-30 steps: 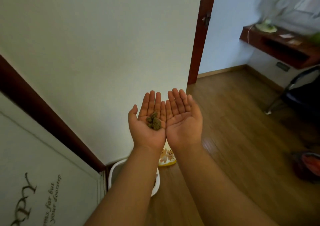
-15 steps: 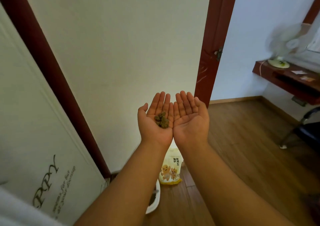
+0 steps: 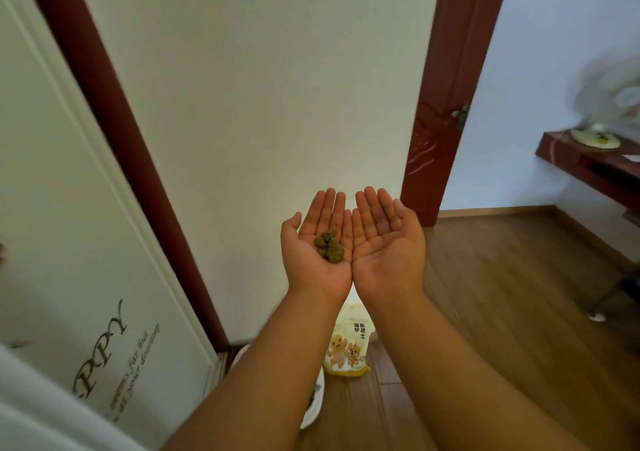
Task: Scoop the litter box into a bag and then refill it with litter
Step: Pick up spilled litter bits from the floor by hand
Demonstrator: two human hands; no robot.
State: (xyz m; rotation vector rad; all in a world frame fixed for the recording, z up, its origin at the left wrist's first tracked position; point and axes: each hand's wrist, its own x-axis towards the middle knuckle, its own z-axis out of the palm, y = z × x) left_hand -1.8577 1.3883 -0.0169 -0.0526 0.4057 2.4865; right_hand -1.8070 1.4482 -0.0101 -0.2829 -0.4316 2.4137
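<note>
Both arms reach forward at chest height with palms turned up, side by side and touching along their edges. My left hand [image 3: 306, 270] carries a small pile of brownish-green litter clumps [image 3: 329, 250] in its flat palm, fingers extended. My right hand [image 3: 389, 253] is flat and holds nothing. On the floor below the wrists stands a yellow and white litter bag [image 3: 348, 346] with cartoon animals printed on it. The white litter box [image 3: 314, 411] shows only a sliver of its rim beside my left forearm, which hides most of it.
A white wall stands straight ahead. A white door with dark lettering [image 3: 86, 260] is at the left, and a dark red door frame [image 3: 450, 104] at the right. A red wall shelf [image 3: 588, 166] holds a fan [image 3: 606, 104]. Wooden floor [image 3: 502, 295] extends to the right.
The view has tilted upward, so the hands sit lower in the frame and less of the litter box shows. The hands keep the same cupped pose with the clumps.
</note>
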